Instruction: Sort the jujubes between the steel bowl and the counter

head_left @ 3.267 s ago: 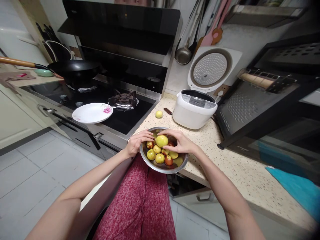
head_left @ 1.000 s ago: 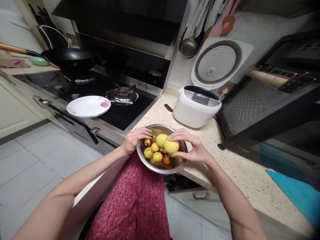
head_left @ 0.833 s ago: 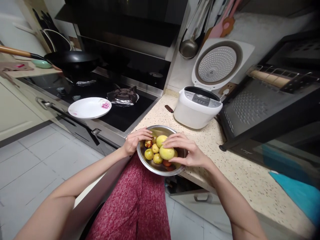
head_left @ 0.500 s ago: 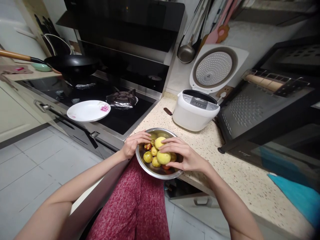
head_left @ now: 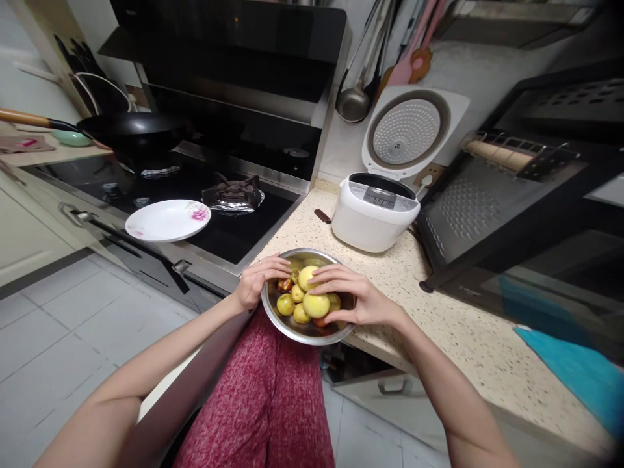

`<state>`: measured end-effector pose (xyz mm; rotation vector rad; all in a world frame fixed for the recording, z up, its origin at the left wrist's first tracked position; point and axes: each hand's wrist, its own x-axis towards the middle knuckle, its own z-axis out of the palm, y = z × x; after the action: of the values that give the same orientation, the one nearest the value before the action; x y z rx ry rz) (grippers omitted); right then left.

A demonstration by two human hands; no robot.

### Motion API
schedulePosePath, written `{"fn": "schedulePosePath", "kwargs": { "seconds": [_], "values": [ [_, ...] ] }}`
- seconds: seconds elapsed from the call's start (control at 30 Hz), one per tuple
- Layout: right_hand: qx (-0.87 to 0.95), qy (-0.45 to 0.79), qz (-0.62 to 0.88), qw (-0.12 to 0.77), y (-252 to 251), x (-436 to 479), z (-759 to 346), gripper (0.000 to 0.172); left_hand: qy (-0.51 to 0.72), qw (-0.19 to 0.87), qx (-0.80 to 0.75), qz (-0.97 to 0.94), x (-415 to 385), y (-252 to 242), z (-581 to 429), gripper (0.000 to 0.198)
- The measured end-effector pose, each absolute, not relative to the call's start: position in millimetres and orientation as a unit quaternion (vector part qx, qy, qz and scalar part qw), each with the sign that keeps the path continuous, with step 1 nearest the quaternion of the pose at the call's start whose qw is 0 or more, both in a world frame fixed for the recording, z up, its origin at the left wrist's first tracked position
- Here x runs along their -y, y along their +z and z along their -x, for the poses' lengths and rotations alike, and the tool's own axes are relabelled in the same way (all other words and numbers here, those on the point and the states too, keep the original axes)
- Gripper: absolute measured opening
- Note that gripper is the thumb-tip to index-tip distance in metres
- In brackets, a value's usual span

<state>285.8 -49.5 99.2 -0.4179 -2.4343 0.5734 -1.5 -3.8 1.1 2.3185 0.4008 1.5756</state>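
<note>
A round metal bowl (head_left: 274, 318) sits at the counter's front edge, above my lap. Inside lie several yellow and greenish round fruits (head_left: 285, 304) and a few reddish ones (head_left: 285, 285). My left hand (head_left: 259, 279) grips the bowl's left rim, its fingers reaching over the edge. From the right, my right hand (head_left: 355, 296) curls over the fruit, thumb and fingers around a large yellow fruit (head_left: 316, 305). Another large yellow fruit (head_left: 307, 278) lies just behind, under the fingertips. Some fruit at the bowl's right side is hidden by this hand.
A white rice cooker (head_left: 373, 218) with raised lid stands behind the bowl. A flowered white plate (head_left: 166, 222) rests at the stove's front edge; a black wok (head_left: 131, 127) is on the far burner. At right are a black oven (head_left: 526, 260) and a blue cloth (head_left: 568, 374).
The view has shifted slightly, so the whole scene sits a little further left. Both hands keep their places on the bowl and the fruit.
</note>
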Motion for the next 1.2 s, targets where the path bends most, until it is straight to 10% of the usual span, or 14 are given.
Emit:
{"fn": "schedulePosePath", "kwargs": {
  "seconds": [0.33,0.8,1.2],
  "values": [
    [0.837,0.167,0.290,0.433,89,27,-299,0.017,0.551,0.150,-0.132,-0.810,4,3,3,0.065],
    [0.792,0.158,0.377,0.453,65,10,-300,0.019,0.565,0.136,-0.136,-0.802,6,2,0,0.063],
    [0.747,0.228,0.477,0.403,61,5,-300,0.044,0.461,-0.190,0.037,-0.866,40,28,-4,0.055]
  ]
}}
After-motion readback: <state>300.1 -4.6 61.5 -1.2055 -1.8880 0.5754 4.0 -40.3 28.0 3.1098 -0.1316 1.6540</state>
